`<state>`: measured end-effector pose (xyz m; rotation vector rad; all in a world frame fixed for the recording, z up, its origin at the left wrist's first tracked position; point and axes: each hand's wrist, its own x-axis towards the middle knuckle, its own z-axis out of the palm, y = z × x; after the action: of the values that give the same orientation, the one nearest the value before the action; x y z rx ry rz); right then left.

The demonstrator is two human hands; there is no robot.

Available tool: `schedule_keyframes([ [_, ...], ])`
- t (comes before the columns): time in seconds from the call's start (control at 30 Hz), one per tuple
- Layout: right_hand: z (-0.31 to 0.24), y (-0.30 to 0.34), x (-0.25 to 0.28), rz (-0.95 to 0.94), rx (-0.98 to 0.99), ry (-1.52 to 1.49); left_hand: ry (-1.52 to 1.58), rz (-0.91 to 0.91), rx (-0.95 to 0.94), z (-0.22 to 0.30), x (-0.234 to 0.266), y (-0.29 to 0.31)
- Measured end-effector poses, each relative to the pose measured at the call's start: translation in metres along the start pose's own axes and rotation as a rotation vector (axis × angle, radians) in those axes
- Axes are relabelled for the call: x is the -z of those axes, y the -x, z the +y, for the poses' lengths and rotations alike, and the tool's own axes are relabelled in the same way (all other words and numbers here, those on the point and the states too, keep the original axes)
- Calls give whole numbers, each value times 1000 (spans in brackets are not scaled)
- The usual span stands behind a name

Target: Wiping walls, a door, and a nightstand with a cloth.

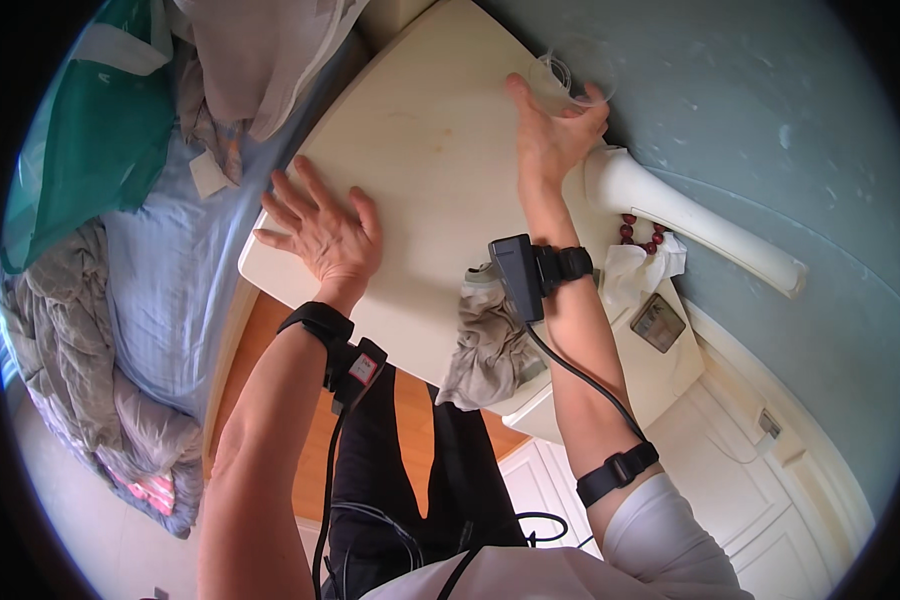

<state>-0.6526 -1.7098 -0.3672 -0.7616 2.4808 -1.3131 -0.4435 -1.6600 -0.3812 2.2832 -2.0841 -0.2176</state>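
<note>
Ahead and to the right of the left fingers, which are spread wide on the desk, a clear round item is seen between the parted right fingers (head view). Whether it is gripped cannot be told. Its sides are probably best held lightly, the desk being steadied by the left fingers.

One left hand and one right hand are seen, two in all. Three black straps, one desk, one cloth by its edge, one clear container, one tapered white object, one string of red beads and one small rectangular item are counted.
</note>
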Motion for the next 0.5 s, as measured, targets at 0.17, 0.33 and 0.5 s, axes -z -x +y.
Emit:
schedule_keyframes([
  [0.17,2,2,-2,7,29,-11,1,0,-10,-3,1,0],
  [0.33,10,2,0,31,107,20,19,6,-16,-2,1,1],
  [0.5,18,7,9,38,197,70,17,13,-26,2,3,0],
])
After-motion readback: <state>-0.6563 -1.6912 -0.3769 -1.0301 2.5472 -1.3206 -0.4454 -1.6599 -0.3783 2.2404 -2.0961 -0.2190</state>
